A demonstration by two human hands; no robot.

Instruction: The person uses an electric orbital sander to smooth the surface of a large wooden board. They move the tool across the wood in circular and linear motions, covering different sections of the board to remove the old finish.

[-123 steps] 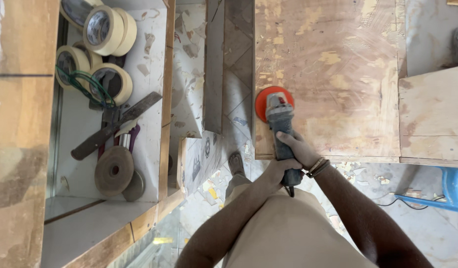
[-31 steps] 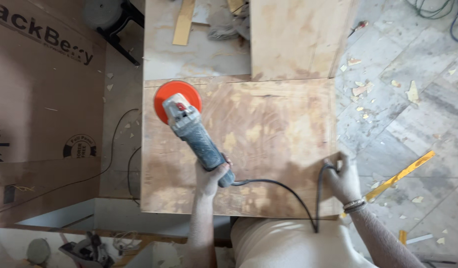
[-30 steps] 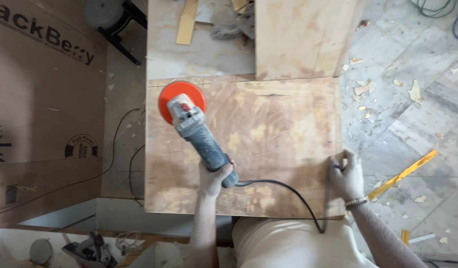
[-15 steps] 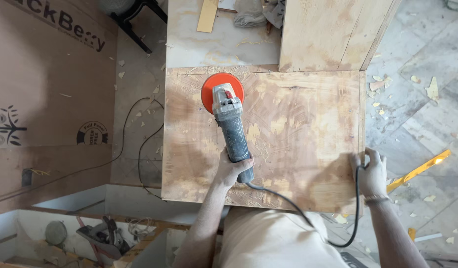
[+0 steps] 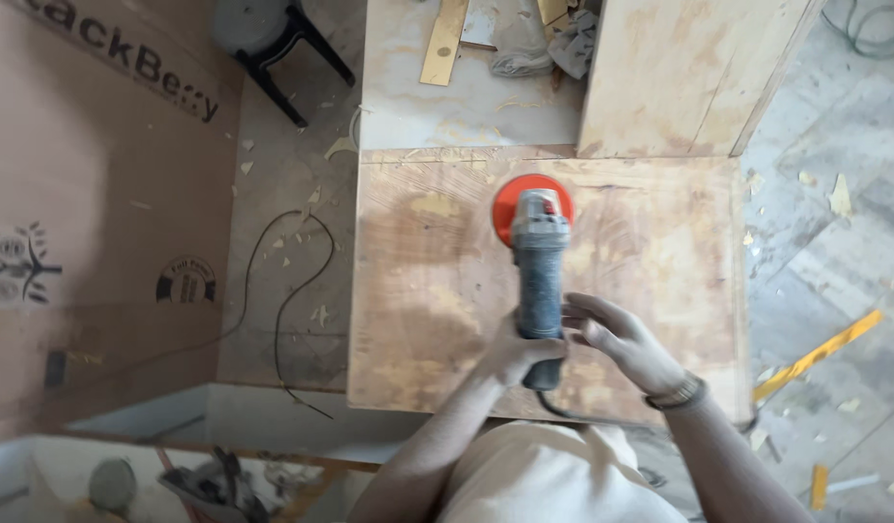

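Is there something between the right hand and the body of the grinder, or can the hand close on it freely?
Nothing visible stands between them. The right hand is open just beside the grey grinder, fingers at its body. The left hand grips the grinder's rear. The orange disc rests on the plywood panel.

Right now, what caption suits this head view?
Left hand grips an angle grinder on a plywood panel; right hand beside it.

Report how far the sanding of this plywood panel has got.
Done: pale scuffed streaks near the plywood panel top-left edge. In hand: left hand grips the grinder, orange disc on the upper middle; right hand open beside it. Left: the blotchy brown remainder.
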